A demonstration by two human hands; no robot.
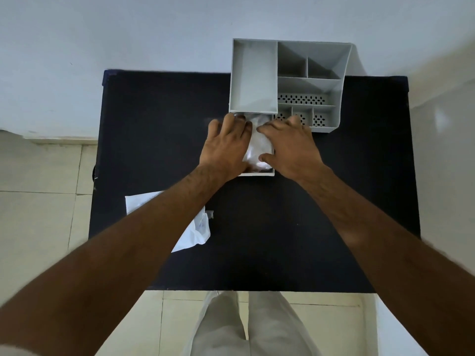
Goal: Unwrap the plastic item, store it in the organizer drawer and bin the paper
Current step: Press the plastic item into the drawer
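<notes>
A grey plastic organizer stands at the far edge of the black table. Its drawer is pulled out toward me below the left compartment. A crinkled clear plastic item lies inside the drawer. My left hand rests flat on the drawer's left side, touching the plastic item. My right hand presses on the item's right side with fingers spread. White wrapping paper lies crumpled on the table near my left forearm, which hides part of it.
The organizer has several open compartments, some with perforated floors. A pale wall rises behind the table. Tiled floor lies on both sides, and my light trousers show at the table's near edge.
</notes>
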